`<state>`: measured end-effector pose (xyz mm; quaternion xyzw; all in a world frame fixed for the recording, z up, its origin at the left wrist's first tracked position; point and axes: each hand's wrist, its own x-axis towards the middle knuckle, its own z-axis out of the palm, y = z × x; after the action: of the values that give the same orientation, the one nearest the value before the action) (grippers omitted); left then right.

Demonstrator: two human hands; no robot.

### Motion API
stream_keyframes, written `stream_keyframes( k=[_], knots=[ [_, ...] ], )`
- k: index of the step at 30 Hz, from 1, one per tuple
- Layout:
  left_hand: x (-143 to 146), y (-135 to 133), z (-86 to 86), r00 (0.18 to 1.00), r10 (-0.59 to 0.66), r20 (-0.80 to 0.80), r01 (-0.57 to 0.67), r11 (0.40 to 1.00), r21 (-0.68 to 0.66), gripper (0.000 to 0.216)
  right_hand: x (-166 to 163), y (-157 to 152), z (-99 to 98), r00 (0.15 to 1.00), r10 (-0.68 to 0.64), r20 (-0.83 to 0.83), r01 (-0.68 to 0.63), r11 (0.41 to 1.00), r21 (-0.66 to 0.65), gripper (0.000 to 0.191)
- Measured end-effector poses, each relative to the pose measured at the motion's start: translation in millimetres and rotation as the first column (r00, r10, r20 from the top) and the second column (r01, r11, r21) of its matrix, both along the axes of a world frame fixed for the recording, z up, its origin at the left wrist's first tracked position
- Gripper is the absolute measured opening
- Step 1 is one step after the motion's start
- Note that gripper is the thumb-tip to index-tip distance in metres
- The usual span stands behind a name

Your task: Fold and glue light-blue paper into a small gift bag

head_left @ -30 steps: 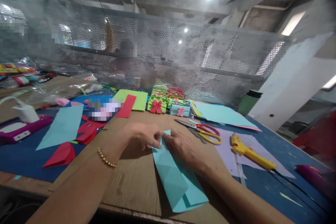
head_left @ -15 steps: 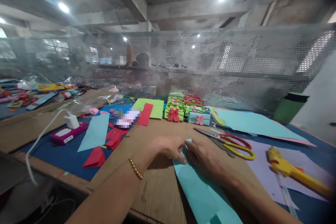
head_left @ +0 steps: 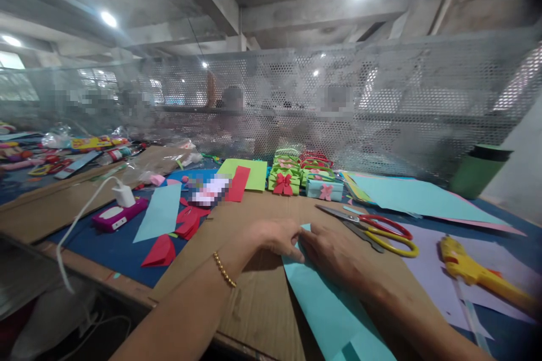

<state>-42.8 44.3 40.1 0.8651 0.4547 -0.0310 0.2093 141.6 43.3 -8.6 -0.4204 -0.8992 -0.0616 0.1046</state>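
I'm prob. mid-crease: L hand curls at light-blue paper, R hand atop it; can't tell if fingers pinch. Next calls for firm, even pressure.

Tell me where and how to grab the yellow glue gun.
Take the glue gun by its handle, probably best from above on its right side. It lies on its side on the lilac paper, the slim handle slanting off to the right, while a clear stick juts from the body's near end and would likely hinder a hold there.
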Motion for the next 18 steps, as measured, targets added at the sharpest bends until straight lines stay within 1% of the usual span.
stream_keyframes(
  k=[6,11,15,18],
  knots=[
    [1.0,-3.7,6.0,1.0,0.002,-0.018,-0.002,1.0,0.001,0.03,2.7,1.3,-1.1,0.998,0.02,-0.052,-0.021,0.999,-0.031,0.026],
    [1.3,-4.0,6.1,1.0,0.0,-0.018,0.0,1.0,-0.001,0.028,1.4,6.2,-6.1,1.0,-0.001,-0.015,0.002,1.0,0.022,0.026],
    [1.5,-3.8,5.7,1.0,0.015,-0.01,-0.015,1.0,-0.005,0.029,-0.2,3.1,-0.8,1.0,0.027,0.002,-0.027,1.0,0.0,0.029],
    [2.2,-6.2,6.0,1.0,0.021,0.01,-0.021,1.0,-0.008,0.028,3.4,-1.3,6.6,0.998,0.041,-0.038,-0.042,0.999,-0.025,0.03]
  ],
)
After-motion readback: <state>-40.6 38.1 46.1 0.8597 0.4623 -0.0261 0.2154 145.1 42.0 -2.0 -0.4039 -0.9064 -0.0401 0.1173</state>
